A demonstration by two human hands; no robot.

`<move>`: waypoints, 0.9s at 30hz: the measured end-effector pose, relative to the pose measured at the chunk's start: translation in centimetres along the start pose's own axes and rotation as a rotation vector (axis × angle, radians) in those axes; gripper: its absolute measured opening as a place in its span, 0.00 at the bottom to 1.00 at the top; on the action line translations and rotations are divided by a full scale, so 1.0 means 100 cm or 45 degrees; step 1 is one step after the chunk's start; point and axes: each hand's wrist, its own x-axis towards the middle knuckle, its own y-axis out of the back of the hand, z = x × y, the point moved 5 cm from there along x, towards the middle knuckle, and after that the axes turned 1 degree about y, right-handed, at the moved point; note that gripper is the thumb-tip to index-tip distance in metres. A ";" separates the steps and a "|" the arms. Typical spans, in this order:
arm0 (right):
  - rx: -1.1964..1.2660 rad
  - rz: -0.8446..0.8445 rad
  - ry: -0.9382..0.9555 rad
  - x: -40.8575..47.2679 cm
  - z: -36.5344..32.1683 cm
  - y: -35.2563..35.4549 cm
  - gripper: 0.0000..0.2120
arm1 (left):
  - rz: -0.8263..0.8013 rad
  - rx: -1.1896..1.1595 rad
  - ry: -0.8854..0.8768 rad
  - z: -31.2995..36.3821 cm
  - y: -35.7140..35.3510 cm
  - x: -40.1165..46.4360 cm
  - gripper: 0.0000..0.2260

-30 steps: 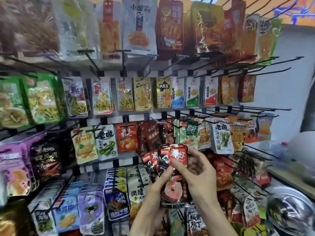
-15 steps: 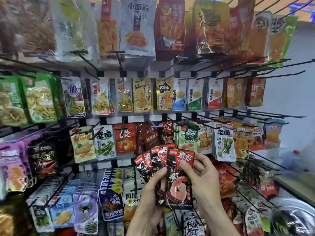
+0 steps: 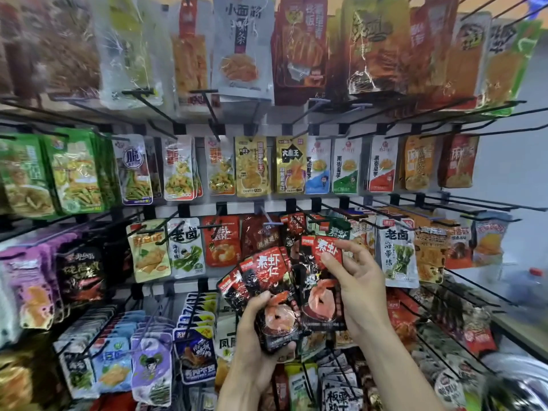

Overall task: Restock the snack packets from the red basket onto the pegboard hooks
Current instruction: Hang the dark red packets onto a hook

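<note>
Red-and-black shrimp packets [image 3: 267, 280] are gripped fanned in the left hand [image 3: 255, 345]; one packet [image 3: 321, 280] is pinched by the right hand [image 3: 360, 289].

I face a pale grey display wall [image 3: 501, 161] that fills nearly my whole view. Black slat rails [image 3: 296, 127] cross it in rows, and long black hooks [image 3: 462, 203] jut out toward me from each rail. To my right the wall runs bare and pale, lit evenly with no hard shadows. Low on that side a ledge [image 3: 522, 330] juts out, pale brown on top, and something blurred with a red cap [image 3: 535, 272] stands on it. In the bottom right corner sits a shiny, wrinkled clear plastic mass [image 3: 516, 381], too smeared for me to identify.
</note>
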 end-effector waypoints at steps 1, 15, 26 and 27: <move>-0.015 0.007 0.021 0.005 -0.004 0.000 0.14 | 0.008 -0.005 0.011 0.000 0.003 0.000 0.23; -0.382 0.031 0.207 0.030 -0.006 -0.012 0.14 | -0.080 -0.073 -0.023 0.013 0.034 -0.002 0.19; -0.792 0.139 0.261 0.064 0.013 -0.036 0.15 | -0.124 0.017 -0.037 0.017 0.025 -0.002 0.09; -0.851 0.132 0.239 0.073 0.019 -0.041 0.15 | -0.126 0.034 -0.035 0.017 0.025 -0.001 0.08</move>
